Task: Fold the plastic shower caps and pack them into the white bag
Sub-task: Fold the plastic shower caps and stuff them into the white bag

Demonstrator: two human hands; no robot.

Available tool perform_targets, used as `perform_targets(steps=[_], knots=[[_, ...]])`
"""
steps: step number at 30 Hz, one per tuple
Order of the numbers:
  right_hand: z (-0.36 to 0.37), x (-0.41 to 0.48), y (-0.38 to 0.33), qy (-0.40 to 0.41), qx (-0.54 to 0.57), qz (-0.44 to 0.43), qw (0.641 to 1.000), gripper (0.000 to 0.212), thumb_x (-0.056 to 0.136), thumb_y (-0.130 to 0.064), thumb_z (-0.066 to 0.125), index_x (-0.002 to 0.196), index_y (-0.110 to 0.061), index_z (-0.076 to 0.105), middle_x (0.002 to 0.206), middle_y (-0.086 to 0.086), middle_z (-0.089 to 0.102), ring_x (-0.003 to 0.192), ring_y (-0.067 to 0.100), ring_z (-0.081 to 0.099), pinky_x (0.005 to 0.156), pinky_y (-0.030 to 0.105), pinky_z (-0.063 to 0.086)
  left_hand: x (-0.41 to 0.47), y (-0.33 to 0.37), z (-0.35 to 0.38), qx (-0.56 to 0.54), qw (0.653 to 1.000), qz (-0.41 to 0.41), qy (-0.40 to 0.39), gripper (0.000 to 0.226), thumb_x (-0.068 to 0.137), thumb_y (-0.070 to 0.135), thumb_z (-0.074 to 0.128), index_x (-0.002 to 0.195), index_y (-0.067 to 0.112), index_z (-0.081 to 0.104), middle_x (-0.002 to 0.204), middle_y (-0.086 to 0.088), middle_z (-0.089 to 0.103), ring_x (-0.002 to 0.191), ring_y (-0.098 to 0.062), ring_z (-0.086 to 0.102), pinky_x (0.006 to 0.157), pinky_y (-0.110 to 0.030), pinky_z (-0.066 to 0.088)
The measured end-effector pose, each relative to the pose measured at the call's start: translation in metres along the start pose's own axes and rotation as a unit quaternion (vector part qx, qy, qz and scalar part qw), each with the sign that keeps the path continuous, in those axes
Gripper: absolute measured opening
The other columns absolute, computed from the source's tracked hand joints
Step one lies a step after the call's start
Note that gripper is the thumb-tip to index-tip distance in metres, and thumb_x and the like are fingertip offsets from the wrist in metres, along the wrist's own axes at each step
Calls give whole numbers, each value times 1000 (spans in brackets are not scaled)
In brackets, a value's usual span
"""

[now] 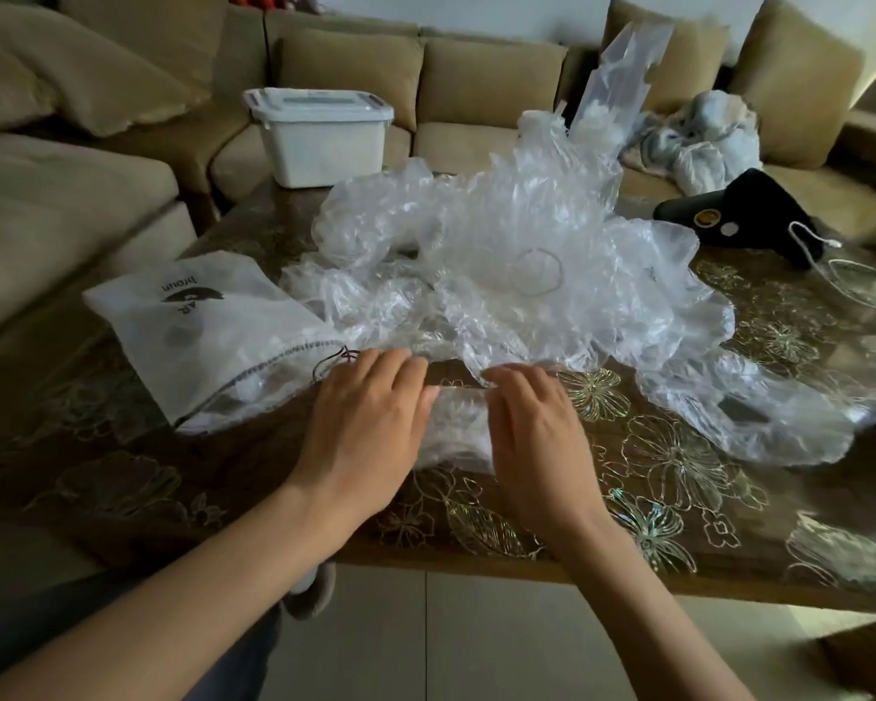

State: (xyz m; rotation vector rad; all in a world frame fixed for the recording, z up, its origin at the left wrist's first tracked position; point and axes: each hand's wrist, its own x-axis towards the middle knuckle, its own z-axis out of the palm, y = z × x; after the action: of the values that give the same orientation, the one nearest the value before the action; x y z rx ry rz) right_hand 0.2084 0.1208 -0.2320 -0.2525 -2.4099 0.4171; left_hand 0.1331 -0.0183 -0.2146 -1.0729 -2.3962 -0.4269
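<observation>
A heap of clear crinkled plastic shower caps covers the middle of the table. One shower cap lies flattened near the front edge, between and under my hands. My left hand rests palm down on its left side, fingers fairly straight. My right hand presses on its right side, with the fingertips curled slightly at the cap's far edge. The white bag with a dark logo lies flat to the left, its stitched mouth and drawstring next to my left hand.
The table has a brown cloth with floral patterns. A white lidded box stands at the back left. A black device with a white cable lies at the right. A tall clear plastic bag stands behind. Beige sofas surround the table.
</observation>
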Motion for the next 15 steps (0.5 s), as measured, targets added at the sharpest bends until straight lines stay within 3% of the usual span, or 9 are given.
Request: perform_targets(steps=[2, 3, 5, 7, 9, 15], knots=[[9, -11, -4, -111, 4, -41, 993, 49, 96, -32, 27, 129, -8, 54, 136, 13, 52, 130, 27, 44, 110, 37, 32, 0, 8, 7, -54, 988, -27, -145, 52, 101, 38, 21, 142, 10, 38, 148, -5, 37, 138, -20, 31, 114, -37, 21], [12, -17, -4, -164, -4, -42, 986, 59, 95, -41, 18, 137, -9, 46, 146, 12, 40, 140, 24, 30, 116, 36, 21, -4, 6, 13, -57, 974, -40, -214, 55, 101, 42, 15, 149, 15, 20, 157, -1, 16, 145, -15, 10, 118, -35, 5], [14, -26, 3, -241, -32, -21, 970, 84, 87, -61, -3, 148, -12, 27, 156, 8, 17, 145, 16, 1, 118, 31, -1, -8, -2, 24, -37, 953, -53, -296, 60, 98, 48, 8, 150, 20, -1, 158, 3, -7, 144, -10, -12, 118, -37, -8], [12, -27, 8, -266, -66, -13, 961, 100, 75, -70, -22, 150, -14, 14, 158, 5, 4, 140, 12, -14, 114, 27, -12, -12, -10, 29, -28, 945, -64, -319, 65, 95, 53, 7, 150, 20, -7, 158, 4, -13, 143, -10, -16, 117, -37, -10], [11, -24, 7, -293, -101, -18, 951, 102, 70, -71, -27, 151, -16, 1, 158, 3, -6, 139, 12, -20, 112, 28, -18, -15, -14, 30, -26, 942, -68, -328, 68, 93, 55, 4, 150, 20, -9, 157, 5, -16, 143, -9, -18, 117, -37, -11], [14, -27, 4, -319, -100, -8, 942, 109, 62, -76, -30, 151, -18, -4, 159, 1, -8, 144, 14, -14, 110, 27, -20, -20, -13, 30, -37, 937, -85, -338, 73, 87, 58, -2, 149, 20, -12, 156, 5, -19, 142, -8, -19, 116, -36, -13]])
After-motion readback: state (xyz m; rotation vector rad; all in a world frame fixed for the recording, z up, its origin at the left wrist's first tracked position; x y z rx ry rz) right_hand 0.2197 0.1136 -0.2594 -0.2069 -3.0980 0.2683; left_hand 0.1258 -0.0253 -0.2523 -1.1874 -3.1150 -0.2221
